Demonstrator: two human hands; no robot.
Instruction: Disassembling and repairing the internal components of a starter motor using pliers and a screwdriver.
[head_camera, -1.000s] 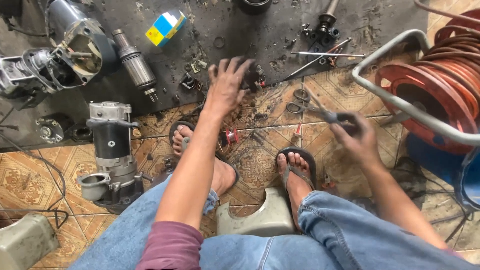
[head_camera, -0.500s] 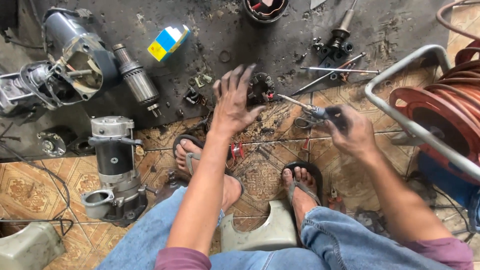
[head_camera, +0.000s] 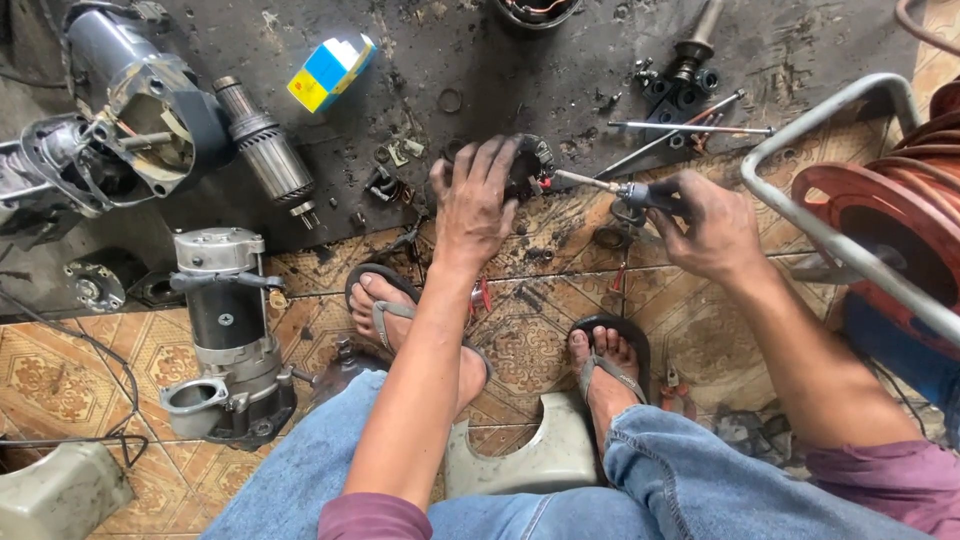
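Centrally, a small dark round motor part (head_camera: 528, 165) lies on the greasy black floor mat (head_camera: 480, 50), just above the edge of the patterned tile floor (head_camera: 530, 330). Left hand (head_camera: 478, 195): palm down, fingers spread over the part and touching its left side; whether the grip closes on it cannot be told. Half a second earlier this hand was raised with fingers fanned beside the part; it has since come down onto it. Right hand (head_camera: 710, 225): at 3 o'clock from the part, grip pressed together around the dark handle of a screwdriver (head_camera: 610, 187), whose shaft points toward 9 o'clock with its tip at the part's right edge. Earlier the tip stood short of the part.

Surroundings, outward: at 10 o'clock, a ribbed armature (head_camera: 265, 150) and, beyond it, an open motor housing (head_camera: 150, 120); at 11 o'clock, a blue, yellow and white box (head_camera: 330, 70); at 2 o'clock, two long thin rods (head_camera: 690, 127) crossing near small black fittings; at 8 o'clock, an upright grey starter motor (head_camera: 225, 330); at 6 o'clock, the person's sandalled feet (head_camera: 390, 305); at 3 o'clock, far right, a red cable reel (head_camera: 890, 225) in a grey tube frame.
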